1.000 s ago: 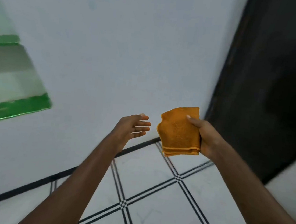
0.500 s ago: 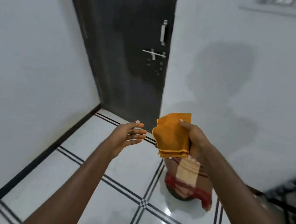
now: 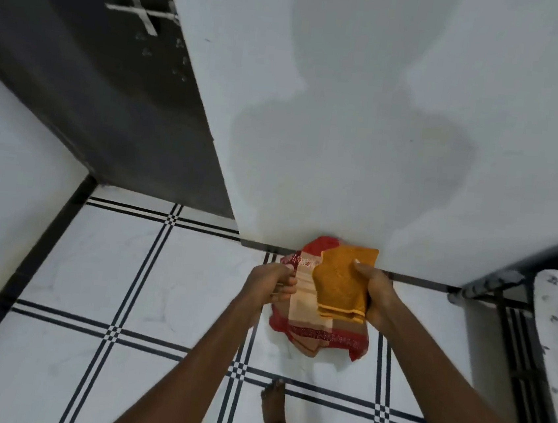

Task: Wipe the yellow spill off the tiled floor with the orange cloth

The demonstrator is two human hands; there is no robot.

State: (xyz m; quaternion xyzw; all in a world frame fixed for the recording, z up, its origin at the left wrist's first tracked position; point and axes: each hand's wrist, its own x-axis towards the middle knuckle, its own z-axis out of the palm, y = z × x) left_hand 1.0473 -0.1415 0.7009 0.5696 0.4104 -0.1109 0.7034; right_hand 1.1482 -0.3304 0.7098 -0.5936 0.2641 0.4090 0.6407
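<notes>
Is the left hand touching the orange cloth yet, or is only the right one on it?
Apart. The head view shows the left hand separated from the orange cloth by a strip of the red-and-cream cloth behind; only the right hand grips it.

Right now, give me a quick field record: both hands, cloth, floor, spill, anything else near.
right hand: grips the folded orange cloth, held above the floor
left hand: fingers curled, beside the cloth; no hold on anything can be made out
tiled floor: white tiles, dark double lines
yellow spill: not visible in this view
red and beige cloth: lies on the floor by the wall, below the hands
foot: bare, on the floor
dark door: left of the wall
</notes>
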